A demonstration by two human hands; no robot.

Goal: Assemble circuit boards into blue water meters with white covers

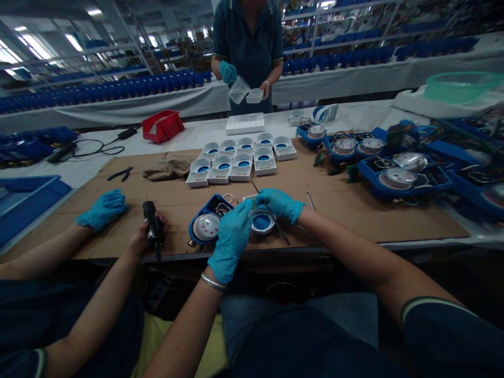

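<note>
My left hand (232, 236), in a blue glove, is closed with its fingertips pinched together; what they hold, if anything, is too small to make out. My right hand (280, 203), gloved too, grips a thin dark rod (280, 229) that slants down past its fingers. The fingertips of both hands meet above a white plastic housing (263, 231) with a blue round middle, partly hidden under them. Just left of my left hand lies a blue meter (207, 227) with a round dial and red marks.
Several white housings (240, 164) stand in rows ahead. Opened blue meters (397, 178) crowd the right. At left, a co-worker's hand holds a black power screwdriver (153, 224), near pliers (121, 173) and a cloth (169, 166). Another person opposite handles clear containers (239, 90).
</note>
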